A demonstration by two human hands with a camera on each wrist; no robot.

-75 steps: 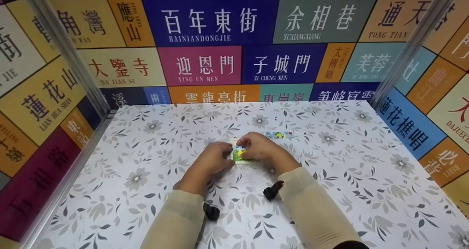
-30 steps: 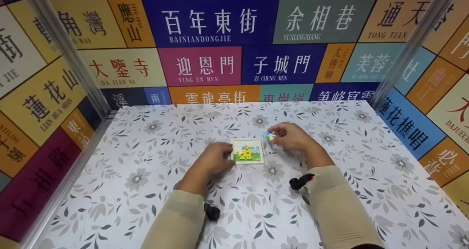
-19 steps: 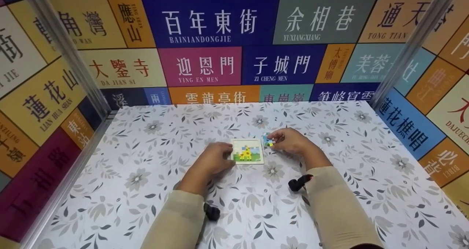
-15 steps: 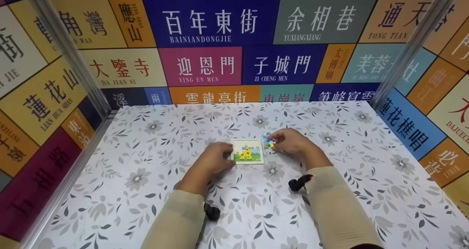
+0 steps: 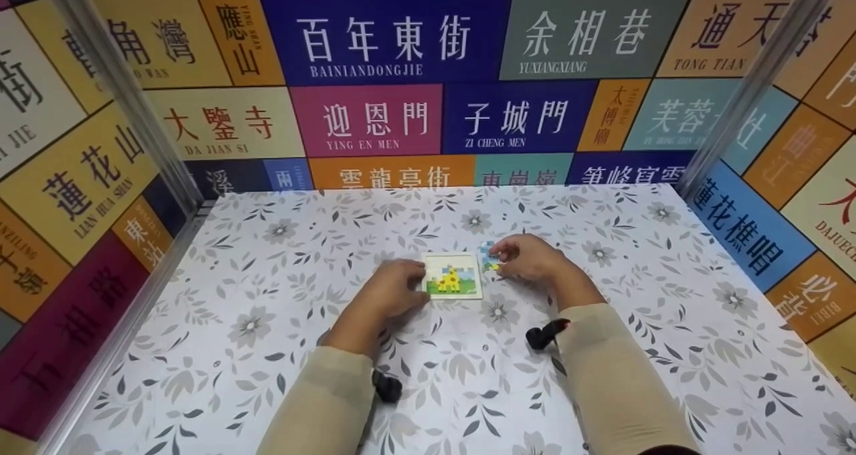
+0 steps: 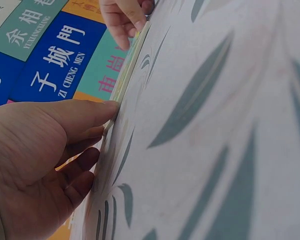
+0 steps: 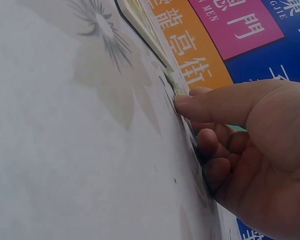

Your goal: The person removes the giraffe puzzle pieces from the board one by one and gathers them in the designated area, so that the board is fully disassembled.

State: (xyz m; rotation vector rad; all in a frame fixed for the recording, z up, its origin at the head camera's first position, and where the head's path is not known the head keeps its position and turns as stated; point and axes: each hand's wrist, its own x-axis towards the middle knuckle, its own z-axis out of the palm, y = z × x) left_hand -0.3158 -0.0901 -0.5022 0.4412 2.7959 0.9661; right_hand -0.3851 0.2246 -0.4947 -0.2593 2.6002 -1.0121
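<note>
A small square jigsaw puzzle with a cream frame lies mid-table. Yellow giraffes on green and blue fill its lower part; its upper band is bare cream. My left hand holds the frame's left side, thumb at the near corner and fingers further back. In the left wrist view the left thumb presses the frame's thin edge. Just right of the frame, my right hand pinches blue-and-yellow puzzle pieces between thumb and fingers, low at the tabletop. Those fingers partly cover the pieces.
The table wears a white cloth with grey leaves and flowers. Colourful sign-covered panels close off its back and sides, with clear corner posts. A black wrist camera sits at the right cuff, another at the left.
My right hand has left the puzzle, moved right to the loose pieces, and brought them nearer the frame's right side. Over the last half second it barely moves. The left hand stays put.
</note>
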